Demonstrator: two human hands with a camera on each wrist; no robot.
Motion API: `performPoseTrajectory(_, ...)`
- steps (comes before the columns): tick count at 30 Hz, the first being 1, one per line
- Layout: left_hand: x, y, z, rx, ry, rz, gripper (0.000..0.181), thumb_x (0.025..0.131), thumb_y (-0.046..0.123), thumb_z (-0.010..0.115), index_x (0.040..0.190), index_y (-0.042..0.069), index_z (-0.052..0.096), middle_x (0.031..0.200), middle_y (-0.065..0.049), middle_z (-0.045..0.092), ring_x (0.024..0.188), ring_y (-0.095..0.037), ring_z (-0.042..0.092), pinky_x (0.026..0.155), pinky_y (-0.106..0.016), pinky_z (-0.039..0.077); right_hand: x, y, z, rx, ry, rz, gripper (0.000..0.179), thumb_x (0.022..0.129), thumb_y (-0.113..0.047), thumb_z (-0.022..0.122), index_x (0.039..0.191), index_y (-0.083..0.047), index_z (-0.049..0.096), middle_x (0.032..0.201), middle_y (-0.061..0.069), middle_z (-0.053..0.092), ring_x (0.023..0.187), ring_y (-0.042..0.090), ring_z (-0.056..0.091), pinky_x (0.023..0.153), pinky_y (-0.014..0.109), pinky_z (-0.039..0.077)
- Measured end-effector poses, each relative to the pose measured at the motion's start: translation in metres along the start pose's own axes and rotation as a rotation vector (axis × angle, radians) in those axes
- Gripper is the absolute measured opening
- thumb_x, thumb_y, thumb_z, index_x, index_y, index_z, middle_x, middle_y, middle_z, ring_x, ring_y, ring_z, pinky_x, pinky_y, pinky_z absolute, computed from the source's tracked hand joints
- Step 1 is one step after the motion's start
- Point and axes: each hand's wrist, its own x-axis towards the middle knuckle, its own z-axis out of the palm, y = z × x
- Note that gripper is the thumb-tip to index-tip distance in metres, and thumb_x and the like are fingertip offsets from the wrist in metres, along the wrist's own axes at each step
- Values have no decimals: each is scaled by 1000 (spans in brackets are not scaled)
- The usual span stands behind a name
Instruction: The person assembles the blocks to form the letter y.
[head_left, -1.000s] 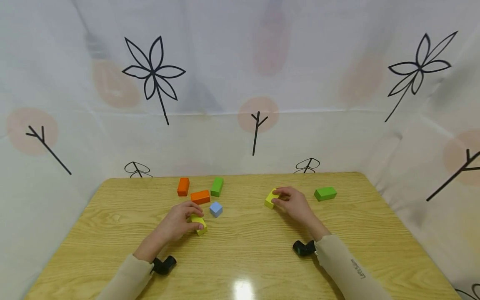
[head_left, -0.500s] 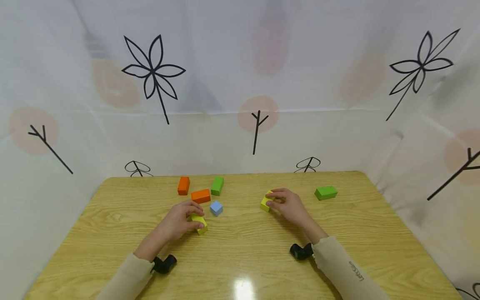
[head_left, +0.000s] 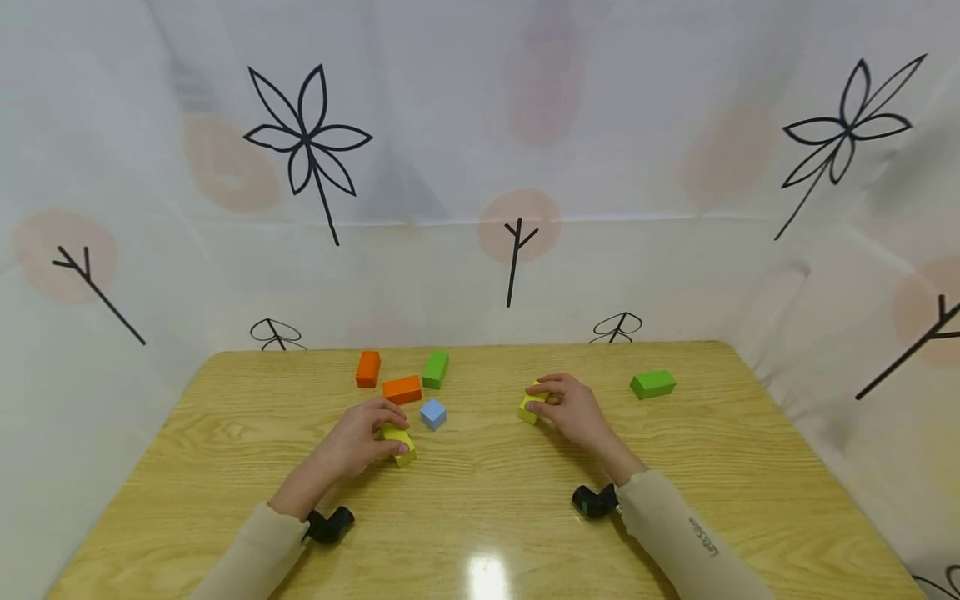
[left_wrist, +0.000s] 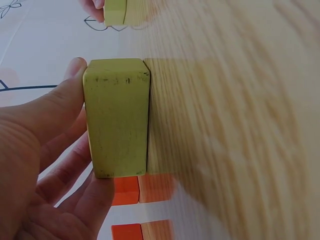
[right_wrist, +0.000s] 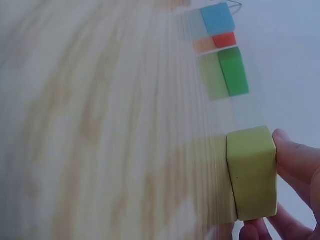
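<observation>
My left hand [head_left: 360, 443] pinches a yellow block [head_left: 400, 446] on the wooden table, thumb at its near end and fingers at its far end. In the left wrist view this yellow block [left_wrist: 120, 120] sits flat against the wood. A second yellow block [head_left: 532, 407] lies right of the middle, gripped between the thumb and fingers of my right hand [head_left: 573, 410]. The right wrist view shows that yellow block [right_wrist: 252, 172] resting on the table with fingertips at its ends. Just beyond the left hand's block is a small blue cube [head_left: 433, 414].
Two orange blocks, one upright in view [head_left: 367, 369] and one lying crosswise [head_left: 402, 389], stand behind the left hand beside a green block [head_left: 436, 369]. Another green block [head_left: 652, 383] lies at the far right. A printed white cloth [head_left: 420, 283] hangs behind the table [head_left: 480, 492].
My right hand has slid its yellow block a short way left and slightly nearer. The left hand and its block have stayed in place.
</observation>
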Motion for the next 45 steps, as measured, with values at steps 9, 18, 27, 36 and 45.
performPoseTrajectory(9,-1,-3,0,-5,-5,16,26,84,22,81,106,10,75,113,3,64,109,-25,61,94,-47,50,1,-2,3,28,62,47,22,85,-17,81,105,-6,78,124,15,62,111,34,61,92,46,51)
performPoseTrajectory(18,-2,-2,-1,49,-1,77,26,85,25,81,106,10,75,113,4,64,107,-23,61,91,-44,51,2,-2,4,29,64,100,19,84,-17,82,102,-9,79,123,13,62,112,33,61,93,46,50)
performPoseTrajectory(27,2,-4,-2,-29,36,66,21,88,22,78,106,12,73,110,5,65,109,-24,61,95,-49,50,4,-2,3,58,46,121,18,85,-16,81,101,-9,79,120,11,63,111,31,60,93,46,49)
performPoseTrajectory(36,9,1,-3,-108,96,53,19,93,21,73,110,14,73,112,5,69,110,-23,62,97,-48,49,3,-4,1,61,40,127,17,85,-16,81,101,-9,78,118,11,62,106,29,61,91,45,50)
performPoseTrajectory(45,20,10,2,-180,115,8,22,95,23,71,112,11,72,113,0,67,114,-28,62,99,-49,47,2,-4,1,70,36,116,17,86,-15,80,101,-9,79,112,8,62,103,28,61,88,43,51)
